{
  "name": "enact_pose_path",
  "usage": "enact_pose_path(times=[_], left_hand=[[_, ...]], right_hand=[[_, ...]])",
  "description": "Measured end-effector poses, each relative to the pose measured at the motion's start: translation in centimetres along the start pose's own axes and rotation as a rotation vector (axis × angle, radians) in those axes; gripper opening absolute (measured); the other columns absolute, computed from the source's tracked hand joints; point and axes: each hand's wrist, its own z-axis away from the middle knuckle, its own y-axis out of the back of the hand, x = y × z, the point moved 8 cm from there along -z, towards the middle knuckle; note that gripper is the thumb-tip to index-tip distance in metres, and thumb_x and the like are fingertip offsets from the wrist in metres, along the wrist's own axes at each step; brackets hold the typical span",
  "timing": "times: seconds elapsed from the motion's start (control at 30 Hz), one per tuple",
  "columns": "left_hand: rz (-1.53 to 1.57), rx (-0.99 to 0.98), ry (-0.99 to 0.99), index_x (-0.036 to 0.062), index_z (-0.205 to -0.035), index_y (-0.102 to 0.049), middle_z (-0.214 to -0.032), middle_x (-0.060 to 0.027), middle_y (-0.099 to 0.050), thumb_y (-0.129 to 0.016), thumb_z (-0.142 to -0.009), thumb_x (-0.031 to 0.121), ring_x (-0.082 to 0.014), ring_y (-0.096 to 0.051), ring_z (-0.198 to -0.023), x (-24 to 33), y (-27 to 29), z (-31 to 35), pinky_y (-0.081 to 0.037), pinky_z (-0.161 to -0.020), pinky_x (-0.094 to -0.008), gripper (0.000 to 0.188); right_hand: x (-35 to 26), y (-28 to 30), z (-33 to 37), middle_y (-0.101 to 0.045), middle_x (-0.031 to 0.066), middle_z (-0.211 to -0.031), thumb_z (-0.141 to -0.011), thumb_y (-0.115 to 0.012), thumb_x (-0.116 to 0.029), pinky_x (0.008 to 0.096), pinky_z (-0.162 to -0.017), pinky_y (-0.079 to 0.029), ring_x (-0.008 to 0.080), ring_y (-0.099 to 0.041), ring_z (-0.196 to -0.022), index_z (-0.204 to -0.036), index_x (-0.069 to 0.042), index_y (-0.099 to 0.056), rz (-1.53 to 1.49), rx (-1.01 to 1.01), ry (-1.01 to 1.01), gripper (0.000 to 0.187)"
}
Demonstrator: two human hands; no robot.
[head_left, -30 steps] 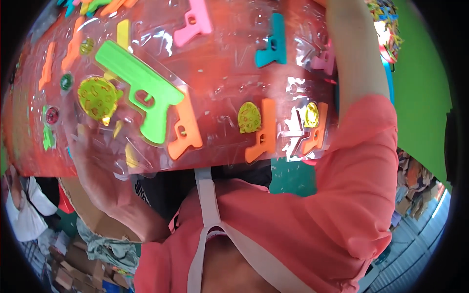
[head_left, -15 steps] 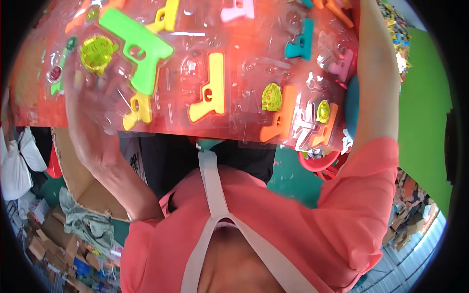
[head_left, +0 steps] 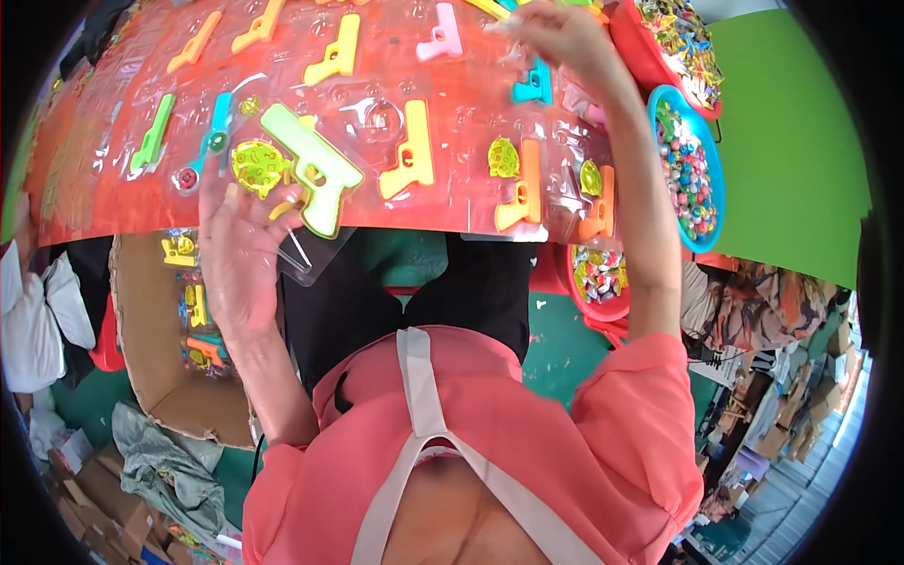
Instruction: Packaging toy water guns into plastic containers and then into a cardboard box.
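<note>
My left hand (head_left: 243, 259) is at the table's near edge, its fingers curled at a clear plastic blister tray (head_left: 303, 271) that juts past the edge. In that tray lie a pale green toy pistol (head_left: 320, 174) and a round yellow patterned piece (head_left: 259, 167). A thin white stick shows by the fingers. My right hand (head_left: 568, 42) hangs over the far right of the table, fingers together and slightly blurred; what they pinch, if anything, I cannot make out. Below it lies a teal toy pistol (head_left: 533, 85). A yellow-orange toy pistol (head_left: 408, 155) sits in a tray between my hands.
More blister trays with toy pistols cover the red tabletop (head_left: 85, 193). At the right stand a blue basin (head_left: 718, 179) of colourful balls and a red basin (head_left: 642, 47) of wrapped pieces. Another red basin (head_left: 603, 309) is below the table. A cardboard box (head_left: 151, 377) holds filled trays at lower left.
My right hand has come into view at the far right, its arm swung left. My left hand has shifted right and nearer with the green-pistol tray. More of the table and basins shows.
</note>
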Motion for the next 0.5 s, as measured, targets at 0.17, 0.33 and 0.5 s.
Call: enact_pose_path(times=[0.17, 0.33, 0.5], left_hand=[[0.041, -0.051, 0.075, 0.0073, -0.151, -0.023, -0.12, -0.0148, -0.057, -0.053, -0.099, 0.017, -0.0287, -0.067, -0.09, -1.2, 1.2, 2.0, -0.057, -0.071, -0.0382, 0.061], [0.068, -0.073, 0.097, 0.008, -0.15, -0.025, -0.116, -0.018, -0.063, -0.054, -0.099, 0.017, -0.0279, -0.069, -0.09, -1.6, 1.4, 3.7, -0.058, -0.069, -0.0373, 0.059], [0.086, -0.078, 0.125, 0.0078, -0.15, -0.027, -0.116, -0.018, -0.063, -0.057, -0.098, 0.017, -0.0269, -0.069, -0.088, -2.1, 0.9, 4.4, -0.058, -0.068, -0.0368, 0.061]], right_hand=[[2.0, -6.2, 1.4, -0.065, 0.0028, -0.071, -0.085, -0.071, -0.014, 0.0257, -0.055, -0.046, 0.0086, -0.061, -0.065, -0.094, 0.0, -0.069, 0.184, 0.001, 0.072, 0.017], [-0.1, -7.9, 1.0, -0.068, 0.0096, -0.071, -0.082, -0.068, -0.011, 0.0334, -0.058, -0.05, 0.0186, -0.067, -0.064, -0.091, 0.002, -0.07, 0.426, 0.034, 0.113, 0.015], [1.4, -8.7, 0.9, -0.068, 0.01, -0.074, -0.085, -0.067, -0.009, 0.0283, -0.054, -0.051, 0.0151, -0.067, -0.061, -0.096, 0.004, -0.068, 0.256, -0.059, -0.006, 0.017]])
